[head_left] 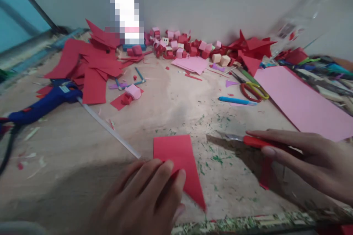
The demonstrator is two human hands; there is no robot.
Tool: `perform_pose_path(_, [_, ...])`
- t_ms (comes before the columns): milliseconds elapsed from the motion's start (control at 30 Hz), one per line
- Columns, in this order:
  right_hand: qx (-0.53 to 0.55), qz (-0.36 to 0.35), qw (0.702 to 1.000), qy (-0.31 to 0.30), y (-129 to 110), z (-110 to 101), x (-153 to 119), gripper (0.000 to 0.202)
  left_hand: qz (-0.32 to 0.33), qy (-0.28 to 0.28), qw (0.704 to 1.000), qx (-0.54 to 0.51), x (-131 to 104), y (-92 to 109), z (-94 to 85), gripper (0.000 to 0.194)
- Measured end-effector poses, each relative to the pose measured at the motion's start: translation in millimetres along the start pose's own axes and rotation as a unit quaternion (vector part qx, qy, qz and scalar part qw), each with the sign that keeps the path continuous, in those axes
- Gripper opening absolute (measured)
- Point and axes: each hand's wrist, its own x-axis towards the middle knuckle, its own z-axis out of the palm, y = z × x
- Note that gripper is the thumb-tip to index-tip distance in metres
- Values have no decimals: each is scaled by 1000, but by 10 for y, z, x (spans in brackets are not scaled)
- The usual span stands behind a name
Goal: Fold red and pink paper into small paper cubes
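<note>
A piece of red paper (176, 147) with a slanting right edge and a pointed lower corner lies on the wooden table. Over its lower left part is my left hand (146, 194), fingers bent and close together, gripping the sheet near its edge. My right hand (306, 161) is closed around a craft knife (256, 142) with a red handle. Its metal blade points left, a little above the table and apart from the red paper. A narrow red paper strip (265, 174) is below my right fingers. The left thumb is mostly hidden.
A blue glue gun (46, 102) with a white glue stick sits left, by a pile of red paper (96, 62). Small pink and red paper cubes (179, 44) line the wall. Scissors (253, 91), a blue pen (237, 100) and pink paper (303, 99) are right.
</note>
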Motion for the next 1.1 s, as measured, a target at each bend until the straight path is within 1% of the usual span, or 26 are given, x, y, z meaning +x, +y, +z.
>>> perform_pose_path(67, [-13,6,1000,7,52,-6,34,34,12,-31,999,21,132,5,-27,27])
perform_pose_path(133, [-42,36,998,32,132,-8,43,38,30,-38,997,56,266,-5,-45,24])
perform_pose_path(200, [-70,48,996,36,242,-15,34,39,60,-36,994,85,389,-9,-83,18])
perform_pose_path(267, [-77,37,995,58,361,-25,18,39,77,-78,989,100,492,13,-165,12])
perform_pose_path(333, [-82,42,993,71,445,-36,10,39,62,-121,985,103,589,68,-293,15])
perform_pose_path(367, [-79,40,992,85,456,-43,14,39,42,-126,986,100,645,103,-367,17])
perform_pose_path(400, [-66,34,992,104,438,-50,26,39,14,-119,989,91,714,139,-442,19])
perform_pose_path(433, [-37,22,991,123,385,-59,48,39,-20,-99,992,75,799,172,-514,20])
perform_pose_path(467, [13,9,990,143,298,-69,80,41,-54,-68,995,51,905,201,-581,22])
perform_pose_path(500, [91,-2,987,136,178,-79,123,43,-85,-27,996,15,1031,222,-640,24])
perform_pose_path(533, [182,1,976,117,32,-89,177,46,-99,19,994,-30,1174,236,-691,24])
perform_pose_path(567, [272,-3,958,92,-131,-96,243,49,-100,70,989,-82,1329,241,-733,23])
perform_pose_path(600, [349,-3,934,75,-300,-99,320,53,-103,129,976,-141,1489,238,-766,21])
perform_pose_path(633, [415,-5,906,83,-462,-98,406,53,-104,171,958,-205,1645,227,-791,20])
perform_pose_path(667, [477,-9,874,92,-608,-92,500,51,-106,197,938,-266,1786,208,-807,21])
perform_pose_path(733, [595,-4,798,95,-825,-62,697,42,-118,217,893,-377,1992,147,-804,23])
perform_pose_path(767, [643,-2,761,90,-892,-38,793,41,-124,225,871,-418,2046,104,-784,23])
perform_pose_path(800, [666,-2,741,82,-934,-8,882,40,-131,236,850,-453,2064,55,-752,23])
perform_pose_path(833, [672,-1,736,78,-955,30,962,40,-141,250,828,-481,2048,0,-708,22])
perform_pose_path(900, [663,1,745,73,-959,128,1085,40,-169,269,781,-537,1936,-120,-594,21])
perform_pose_path(933, [658,3,750,67,-951,185,1127,39,-188,267,756,-567,1854,-181,-528,21])
perform_pose_path(1000, [649,7,759,51,-935,309,1176,37,-231,238,713,-618,1683,-294,-393,24])
perform_pose_path(1033, [646,10,762,45,-930,370,1186,36,-251,214,698,-636,1608,-345,-327,28])
perform_pose_path(1100, [639,16,768,36,-928,479,1185,34,-277,176,684,-652,1504,-431,-210,32])
